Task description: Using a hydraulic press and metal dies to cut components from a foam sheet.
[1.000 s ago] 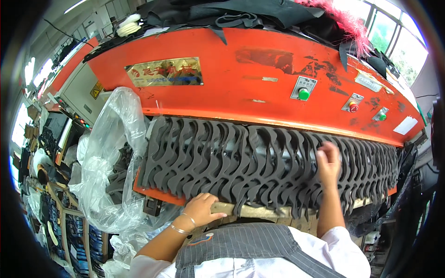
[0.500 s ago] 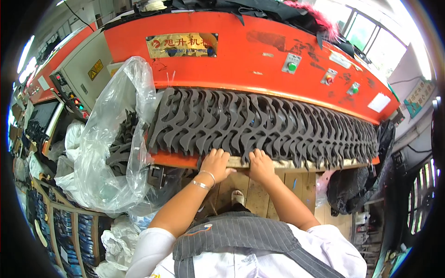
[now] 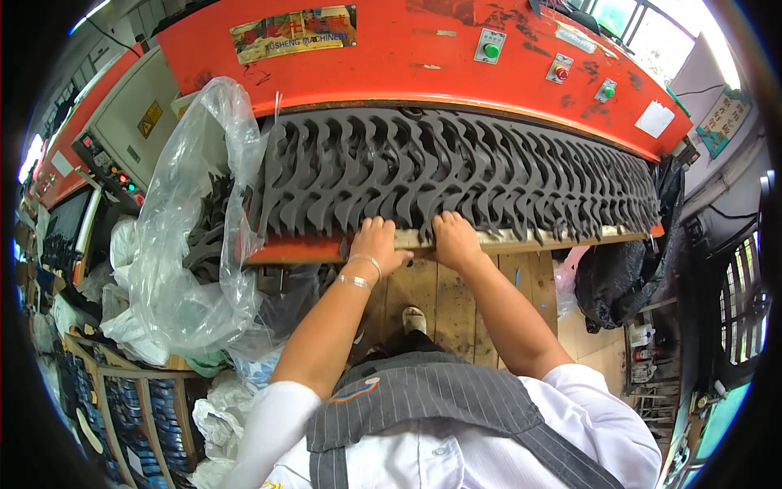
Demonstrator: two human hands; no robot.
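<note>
Nearest is the grey pinstriped cloth apron [image 3: 423, 399], and beyond it both bare forearms reach forward. The left hand [image 3: 376, 243] and the right hand [image 3: 456, 241] are near each other but do not touch. Each is closed over the front edge of a pale, long wooden board [image 3: 509, 237], the fingertips at the lowest strips; how strongly they press, I cannot tell. On this board lies a wide, dark grey sheet with rows of wavy openings [image 3: 440, 194], some thin ends hanging over the edge. I judge it to be light, soft and easily bent, perhaps foam, not slippery. Its narrow bridges may stretch or tear, so the joined middle band, held with hands wide apart, seems a safer hold than the loose ends. To the left of the sheet is a clear, crumpled plastic bag [image 3: 167, 277]. Behind the sheet stands the orange-red, scuffed metal machine front [image 3: 383, 73].
</note>
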